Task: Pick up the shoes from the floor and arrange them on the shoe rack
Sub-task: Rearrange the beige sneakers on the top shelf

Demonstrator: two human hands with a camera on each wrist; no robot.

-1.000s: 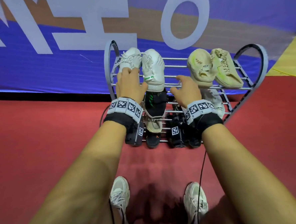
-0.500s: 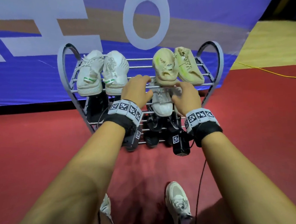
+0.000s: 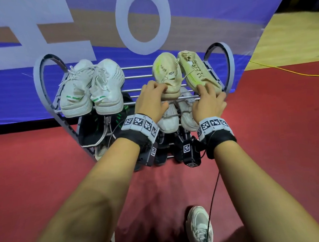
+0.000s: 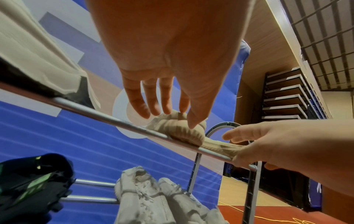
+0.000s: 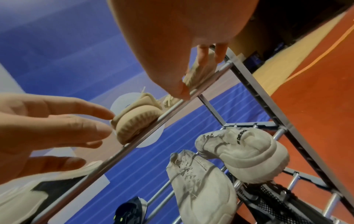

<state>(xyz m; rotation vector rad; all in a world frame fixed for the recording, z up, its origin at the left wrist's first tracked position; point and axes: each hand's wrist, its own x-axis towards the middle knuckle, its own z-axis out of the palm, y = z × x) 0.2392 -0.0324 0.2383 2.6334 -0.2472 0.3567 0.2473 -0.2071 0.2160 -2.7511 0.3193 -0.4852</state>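
A grey metal shoe rack (image 3: pixel 40 87) stands against the wall. Its top tier carries a white pair (image 3: pixel 91 87) on the left and a beige pair on the right. My left hand (image 3: pixel 158 94) pinches the heel of the left beige shoe (image 3: pixel 167 71), fingers on top and thumb on the sole edge (image 4: pixel 178 130). My right hand (image 3: pixel 207 97) grips the heel of the right beige shoe (image 3: pixel 194 68), with its thumb under the heel by the front rail (image 5: pixel 199 71). Both shoes rest on the rails.
The lower tiers hold a white pair (image 3: pixel 175 118) and dark shoes (image 3: pixel 94 130). A blue banner wall (image 3: pixel 13 96) rises right behind the rack. Red floor (image 3: pixel 277 132) lies all around, a yellow cable (image 3: pixel 282 72) runs at the right, and my own sneaker (image 3: pixel 199 228) is below.
Both hands have moved right along the top tier, from the white pair to the beige pair, and now hold its heels. The view has swung right with them.
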